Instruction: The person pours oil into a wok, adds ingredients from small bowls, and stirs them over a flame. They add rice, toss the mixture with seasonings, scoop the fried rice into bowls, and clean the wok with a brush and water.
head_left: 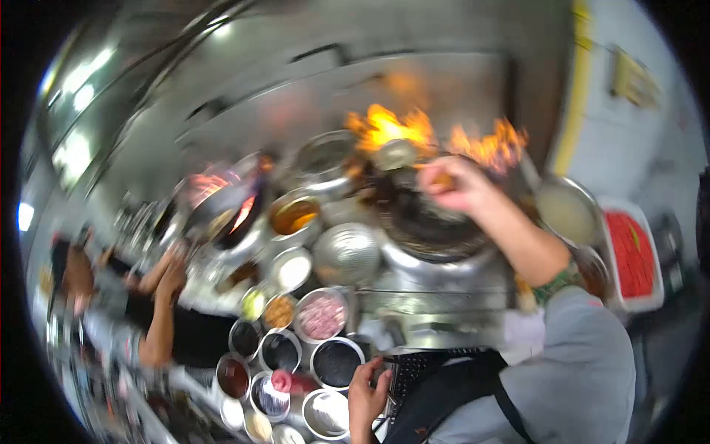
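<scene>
My right hand (457, 186) is closed around the handle of a ladle, a brownish bit of which shows at the fist. What looks like its round metal bowl (394, 154) is up by the flames (392, 127). Below that fist sits a dark, round wok or burner ring (433, 240); blur hides its contents. Down at the counter's front edge, my left hand (368, 396) appears empty, thumb and fingers apart. Close to it are a pot of dark contents (337, 363) and a pale metal bowl (326, 414).
Flames rise behind the stove. A perforated metal strainer (346, 254), a pot of orange liquid (294, 215) and a bowl of pink meat (321, 314) lie leftward. On the right stand a pot of cloudy liquid (568, 213) and a white tub of red contents (629, 255). Another person (159, 311) works at far left.
</scene>
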A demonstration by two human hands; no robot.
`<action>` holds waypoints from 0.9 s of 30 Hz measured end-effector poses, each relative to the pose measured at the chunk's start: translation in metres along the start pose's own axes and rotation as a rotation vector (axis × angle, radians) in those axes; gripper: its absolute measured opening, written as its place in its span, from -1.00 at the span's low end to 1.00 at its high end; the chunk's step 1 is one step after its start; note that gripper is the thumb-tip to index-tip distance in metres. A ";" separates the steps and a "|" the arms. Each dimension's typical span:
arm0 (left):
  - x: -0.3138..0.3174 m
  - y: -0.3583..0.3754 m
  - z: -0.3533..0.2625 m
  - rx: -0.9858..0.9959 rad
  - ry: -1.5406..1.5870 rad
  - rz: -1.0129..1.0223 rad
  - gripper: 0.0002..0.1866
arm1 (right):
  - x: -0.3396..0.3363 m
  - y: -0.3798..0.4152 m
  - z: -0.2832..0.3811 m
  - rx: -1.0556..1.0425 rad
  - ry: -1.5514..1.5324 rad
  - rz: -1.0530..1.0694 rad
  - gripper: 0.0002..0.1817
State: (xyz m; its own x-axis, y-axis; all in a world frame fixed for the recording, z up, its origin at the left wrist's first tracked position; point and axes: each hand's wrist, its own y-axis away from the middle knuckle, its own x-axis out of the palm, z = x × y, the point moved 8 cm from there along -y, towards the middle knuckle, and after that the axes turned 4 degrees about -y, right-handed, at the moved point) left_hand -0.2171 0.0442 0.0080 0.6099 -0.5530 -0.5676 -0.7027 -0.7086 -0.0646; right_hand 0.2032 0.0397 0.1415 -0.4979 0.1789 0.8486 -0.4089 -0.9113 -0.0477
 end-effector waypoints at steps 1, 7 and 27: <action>0.008 -0.010 -0.016 0.041 0.064 0.097 -0.67 | -0.011 0.015 -0.010 0.067 -0.114 -0.057 -0.97; 0.108 -0.077 -0.057 -0.142 0.812 0.581 -0.43 | -0.054 0.096 -0.064 0.053 -0.149 -0.406 -0.82; 0.085 -0.214 -0.079 -0.256 0.367 0.659 -0.33 | -0.242 0.383 -0.063 0.376 1.600 -1.024 -0.06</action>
State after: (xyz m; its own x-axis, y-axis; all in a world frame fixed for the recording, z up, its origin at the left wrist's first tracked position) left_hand 0.0140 0.1142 0.0379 0.2114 -0.9707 -0.1140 -0.8819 -0.2397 0.4060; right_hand 0.1191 -0.3292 -0.1147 -0.4312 0.5340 -0.7272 -0.9021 -0.2384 0.3598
